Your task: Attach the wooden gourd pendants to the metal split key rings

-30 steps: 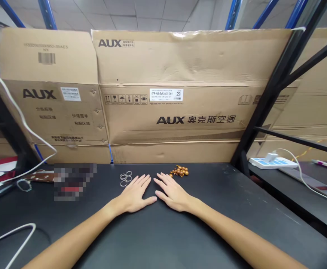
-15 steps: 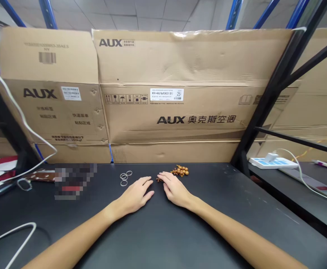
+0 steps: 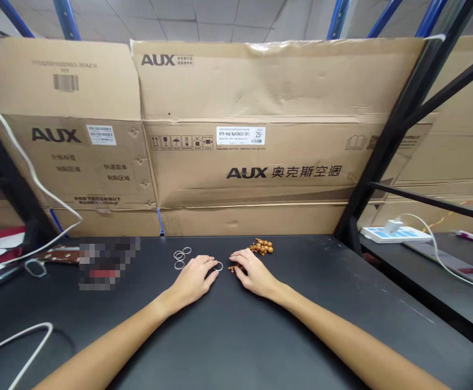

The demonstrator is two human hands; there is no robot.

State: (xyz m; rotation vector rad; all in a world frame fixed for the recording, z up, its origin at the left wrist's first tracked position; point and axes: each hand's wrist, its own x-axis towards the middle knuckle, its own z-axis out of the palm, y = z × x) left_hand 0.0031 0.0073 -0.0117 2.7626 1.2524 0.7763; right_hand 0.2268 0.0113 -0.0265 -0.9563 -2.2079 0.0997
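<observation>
My left hand (image 3: 196, 279) pinches a thin metal ring (image 3: 221, 266) between thumb and forefinger, near the middle of the table. Facing it, my right hand (image 3: 256, 276) has its fingers closed on a small reddish-brown beaded ornament (image 3: 231, 269), partly hidden under the fingertips. A narrow gap separates the ring from the ornament. Several more metal rings (image 3: 178, 265) lie partly overlapping just left of my left hand. Behind my right hand sits a cluster of shiny golden-brown, rounded wooden pieces (image 3: 264, 247); their exact kind is too small to tell.
Large cardboard sheets (image 3: 285, 97) stand along the back edge of the black table (image 3: 236, 341). A white cable (image 3: 37, 325) loops at the front left. Black shelf posts (image 3: 382, 146) frame the sides. A power strip (image 3: 394, 234) and a phone (image 3: 451, 262) lie at right.
The ring now shows clearly at my left fingertips, as that hand has shifted slightly left. More of the beaded ornament shows under my right fingers.
</observation>
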